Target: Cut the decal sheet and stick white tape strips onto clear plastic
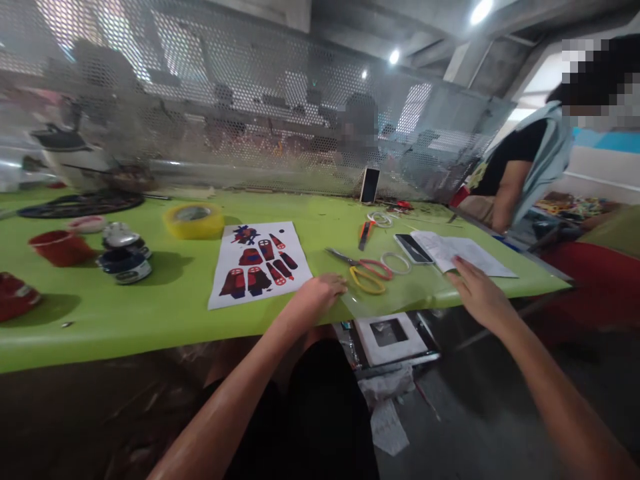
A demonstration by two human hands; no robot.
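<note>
My left hand (323, 293) is closed at the table's front edge, beside the printed sheet (227, 267) with red and blue cut-out figures. Its fingertips pinch what looks like a clear plastic sheet (370, 305), whose outline is faint. My right hand (477, 293) has its fingers stretched out over the front edge of folded white papers (480, 253). Between the hands lie scissors (367, 279) with red and yellow handles and a thin pale ring (396, 263). A phone (414, 248) rests partly against the papers. Behind the scissors is an orange-and-black utility knife (366, 235).
On the green table (165, 320) stand a yellow tape roll (194, 221), a dark paint jar (124, 265) and a red cup (61, 247). A second phone (370, 185) leans upright before the perforated screen (280, 120). A person (515, 160) sits at the right. Below is an open drawer (395, 357).
</note>
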